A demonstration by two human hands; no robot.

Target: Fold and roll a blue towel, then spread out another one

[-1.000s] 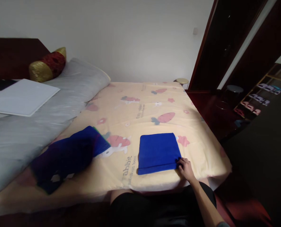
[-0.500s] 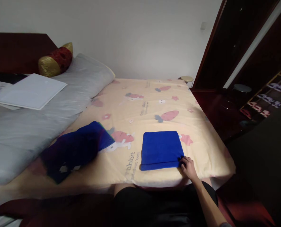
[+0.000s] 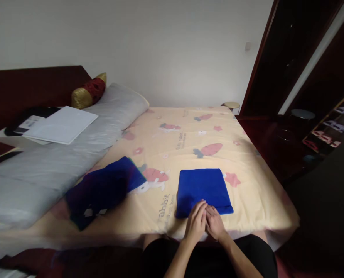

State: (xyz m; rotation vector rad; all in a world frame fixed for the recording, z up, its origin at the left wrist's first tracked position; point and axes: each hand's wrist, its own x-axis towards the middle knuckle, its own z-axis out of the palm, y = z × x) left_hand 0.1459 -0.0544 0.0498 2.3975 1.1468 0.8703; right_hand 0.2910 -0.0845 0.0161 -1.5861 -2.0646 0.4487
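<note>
Both hands rest side by side at the near edge of a folded blue cloth (image 3: 203, 190); the left hand (image 3: 195, 223) lies flat with its fingers stretched forward onto the cloth's front fold, gripping nothing; the right hand (image 3: 214, 224) touches it on the right, fingers also extended and pressed on the same edge, closed around nothing that can be seen. The cloth sits near the front edge of the bed (image 3: 255, 193), square to the person, on a cream sheet printed with carrots and rabbits.

Just left of the cloth the sheet carries printed writing; the word "rabbit" (image 3: 164, 207) reads clearly, running up the sheet (a second line beside it is too small to make out); further up, another small block of text (image 3: 180, 141) cannot be read.

To the left, well apart from the hands, lies a loose dark blue cloth (image 3: 104, 188), rumpled, with a brighter blue part toward the middle of the bed. Beyond it a long grey pillow (image 3: 59, 162) runs along the left side; on it rests a flat white board (image 3: 62, 124); under that, something white and black bears a label (image 3: 30, 122) that is illegible. A gold-and-red bolster (image 3: 88, 92) sits at the far end, against the dark headboard (image 3: 30, 85).
</note>
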